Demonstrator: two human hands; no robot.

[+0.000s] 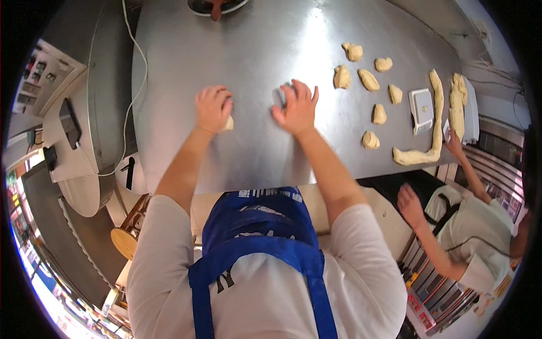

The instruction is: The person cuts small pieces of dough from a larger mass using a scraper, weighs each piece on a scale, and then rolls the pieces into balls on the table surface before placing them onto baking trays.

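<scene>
My left hand (213, 108) is cupped over a small piece of dough (228, 123) on the steel table (248, 152). Only a pale edge of that dough shows beside the palm, below the thumb; the rest is covered. To its right, my right hand (297, 108) hovers at or just over the metal, fingers spread and thumb out, with no dough visible in it. Whether it touches the surface I cannot tell. Several loose dough lumps (370, 80) lie farther right, the nearest of them a short reach from my right hand.
Beyond the lumps are a white scale (421, 111) with a bit of dough on it, an L-shaped dough rope (436, 124) and a thicker dough strip (457, 107). A co-worker's hand (453, 144) reaches to that strip. A round pan (217, 7) sits at the far edge; a white cable (141, 85) hangs left.
</scene>
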